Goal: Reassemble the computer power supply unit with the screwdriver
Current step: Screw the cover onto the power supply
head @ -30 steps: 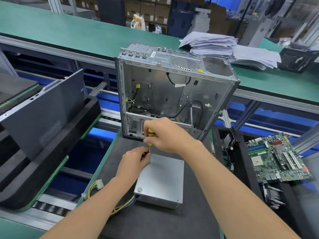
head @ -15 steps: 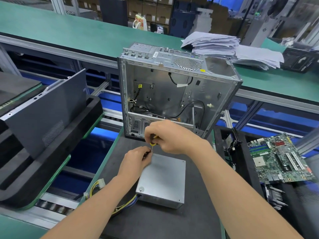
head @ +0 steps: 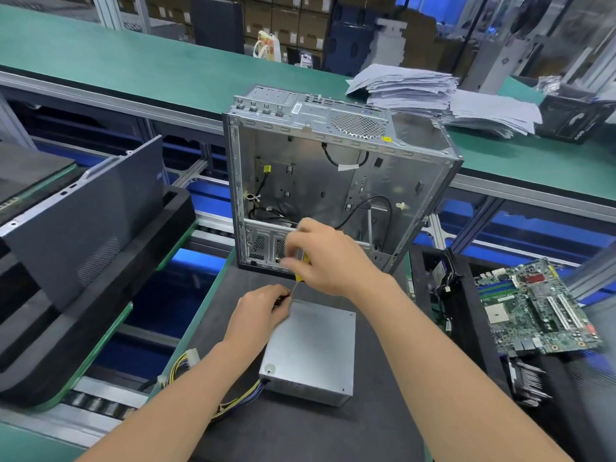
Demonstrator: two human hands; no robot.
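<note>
Dark mat (head: 293, 435), power supply unit (head: 313, 348) flat on it. My right hand (head: 328, 260) grips the screwdriver (head: 299, 277); left hand (head: 261, 310) pinches its tip at the unit's far-left corner.

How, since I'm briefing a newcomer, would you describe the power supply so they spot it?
Find the open silver computer case standing upright on the dark grey mat. In front of it lies a flat, closed silver metal box, alone in trailing yellow wires from its near-left corner.
</note>
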